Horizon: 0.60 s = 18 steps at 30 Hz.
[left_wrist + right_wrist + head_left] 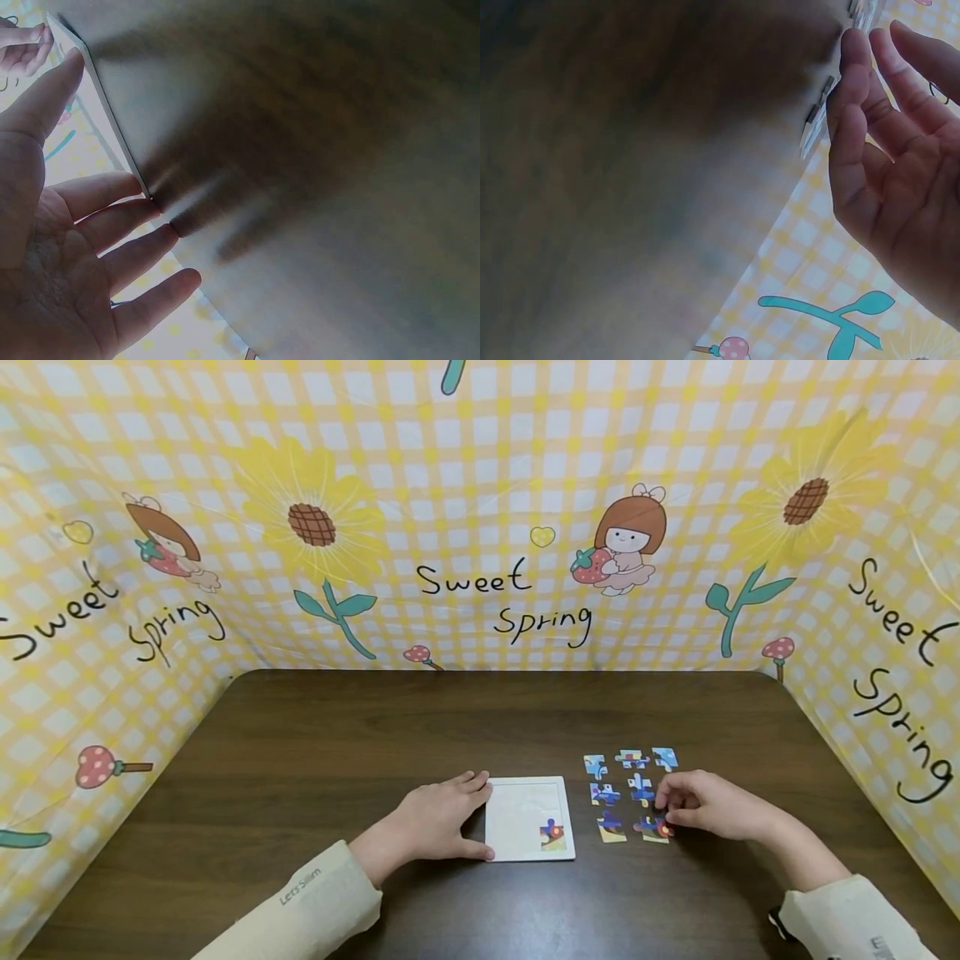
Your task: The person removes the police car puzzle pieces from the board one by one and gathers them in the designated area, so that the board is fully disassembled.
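Observation:
A square white puzzle frame (517, 814) lies flat on the table, with a single jigsaw piece (552, 835) in its lower right corner. My left hand (444, 821) rests at the frame's left side, its fingers spread and thumb and fingertips touching the edge. To the right of the frame, several loose jigsaw pieces (603, 794) are laid out in rough rows. My right hand (708, 806) hovers at their right side, fingers loosely bent. Its fingertips are right by the near right piece (656, 831), and the right wrist view shows a gap between thumb and fingers (855, 150).
The dark wooden table (337, 727) runs back to a yellow checked cloth (480, 527), printed with flowers and lettering, that encloses it at the back and both sides. Pale sleeves (307, 910) cover both forearms.

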Each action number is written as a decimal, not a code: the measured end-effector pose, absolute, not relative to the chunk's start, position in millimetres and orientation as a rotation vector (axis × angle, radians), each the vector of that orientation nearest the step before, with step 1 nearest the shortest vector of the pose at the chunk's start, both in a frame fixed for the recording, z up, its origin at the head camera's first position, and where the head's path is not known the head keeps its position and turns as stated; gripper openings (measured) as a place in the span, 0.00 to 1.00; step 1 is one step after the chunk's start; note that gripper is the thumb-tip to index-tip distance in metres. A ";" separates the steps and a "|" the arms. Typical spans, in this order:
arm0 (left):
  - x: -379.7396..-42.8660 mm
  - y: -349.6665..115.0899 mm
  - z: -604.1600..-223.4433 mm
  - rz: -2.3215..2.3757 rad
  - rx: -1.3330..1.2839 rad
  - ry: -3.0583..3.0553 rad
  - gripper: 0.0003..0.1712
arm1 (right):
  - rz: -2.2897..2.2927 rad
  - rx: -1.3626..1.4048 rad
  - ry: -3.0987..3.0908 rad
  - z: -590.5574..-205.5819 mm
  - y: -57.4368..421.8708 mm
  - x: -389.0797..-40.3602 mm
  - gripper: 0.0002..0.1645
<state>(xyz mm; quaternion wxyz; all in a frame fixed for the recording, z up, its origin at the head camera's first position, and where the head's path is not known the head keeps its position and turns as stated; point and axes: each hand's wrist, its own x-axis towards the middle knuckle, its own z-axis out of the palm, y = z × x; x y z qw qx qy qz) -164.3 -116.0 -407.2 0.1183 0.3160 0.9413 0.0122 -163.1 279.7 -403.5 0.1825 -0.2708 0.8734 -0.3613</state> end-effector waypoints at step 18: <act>-164.5 -115.6 -406.9 0.017 0.918 2.743 0.54 | -0.960 -0.881 2.484 -390.3 221.9 -182.5 0.04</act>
